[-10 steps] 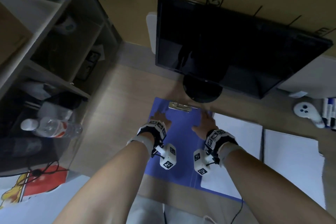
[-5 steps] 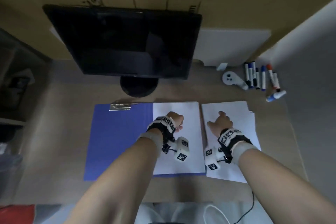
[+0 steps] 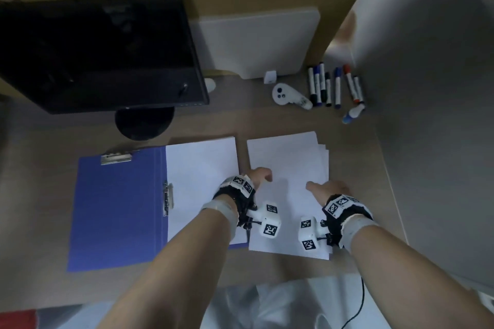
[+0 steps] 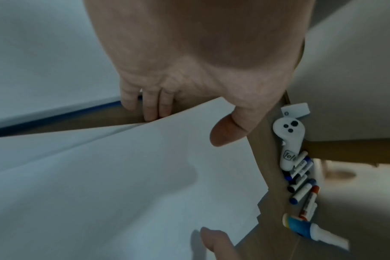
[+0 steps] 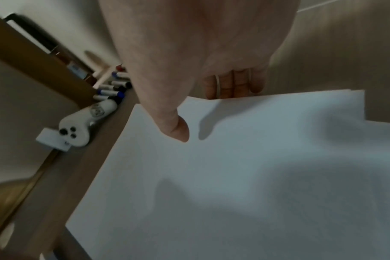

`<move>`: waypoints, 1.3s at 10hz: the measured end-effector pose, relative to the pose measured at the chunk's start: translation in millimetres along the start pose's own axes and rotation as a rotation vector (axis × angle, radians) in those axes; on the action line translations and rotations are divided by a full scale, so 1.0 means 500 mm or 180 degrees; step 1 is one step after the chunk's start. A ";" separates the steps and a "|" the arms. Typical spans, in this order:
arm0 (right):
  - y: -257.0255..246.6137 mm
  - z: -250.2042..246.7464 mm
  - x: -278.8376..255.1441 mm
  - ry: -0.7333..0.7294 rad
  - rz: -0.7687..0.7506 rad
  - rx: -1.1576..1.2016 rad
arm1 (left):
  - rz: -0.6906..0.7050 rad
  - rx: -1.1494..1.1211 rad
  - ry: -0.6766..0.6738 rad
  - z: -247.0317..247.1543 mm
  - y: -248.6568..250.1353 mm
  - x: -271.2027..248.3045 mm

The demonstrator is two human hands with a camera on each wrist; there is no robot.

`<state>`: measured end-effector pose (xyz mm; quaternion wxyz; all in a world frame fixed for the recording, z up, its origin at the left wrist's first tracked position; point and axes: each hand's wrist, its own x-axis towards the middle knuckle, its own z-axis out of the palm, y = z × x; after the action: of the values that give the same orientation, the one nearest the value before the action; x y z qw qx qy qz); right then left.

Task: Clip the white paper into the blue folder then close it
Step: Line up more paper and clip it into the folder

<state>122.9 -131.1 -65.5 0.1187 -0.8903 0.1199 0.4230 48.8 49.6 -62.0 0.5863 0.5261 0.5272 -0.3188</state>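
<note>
Head view. The blue folder (image 3: 117, 208) lay open and flat on the wooden desk (image 3: 53, 141), a metal clip (image 3: 116, 158) at its top edge and a second clip (image 3: 167, 199) along its spine. A white sheet (image 3: 200, 168) covered the folder's right half. Just beside it to the right sat the stack of white paper (image 3: 288, 160), its lower sheets fanned slightly at the top right corner. The left hand (image 3: 258, 176) was at the stack's left edge, the right hand (image 3: 327, 189) at its right side, thumb pointing inward over the paper. Behind stood a dark monitor (image 3: 99, 53), a white board (image 3: 259, 43) leaning on the back wall, a white controller (image 3: 287, 95) and a row of markers (image 3: 334, 85).

Left wrist view. The left hand's fingers (image 4: 154, 107) were curled down at the left edge of the top sheet of the stack (image 4: 122, 184), tips tucked at or under it, with the thumb (image 4: 227, 132) above the paper. The edge looked slightly lifted. A firm grasp could not be confirmed. The right thumb tip (image 4: 214, 241) showed at the bottom. The folder's blue rim (image 4: 56, 116) ran just beyond the fingers.

Right wrist view. The right hand's fingers (image 5: 234, 86) were curled behind the far edge of the paper (image 5: 256, 176), the thumb (image 5: 174, 126) above the sheet; whether it pinched I could not tell.
</note>
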 end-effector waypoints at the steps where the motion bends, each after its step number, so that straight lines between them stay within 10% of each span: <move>1: 0.013 -0.023 0.009 -0.0118 0.0090 0.0228 | -0.0171 0.0149 0.0072 0.007 0.000 -0.005; 11: -0.020 -0.007 -0.018 -0.0336 -0.0203 0.0015 | 0.0132 0.0829 0.0328 0.015 -0.032 -0.021; 13: -0.012 0.011 -0.022 -0.0384 0.0014 0.0261 | 0.0070 0.0534 0.0177 0.024 -0.069 0.142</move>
<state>114.1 -122.5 -59.8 0.1611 -0.8573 0.1317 0.4709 37.3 42.8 -140.8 0.5287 0.5878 0.5089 -0.3406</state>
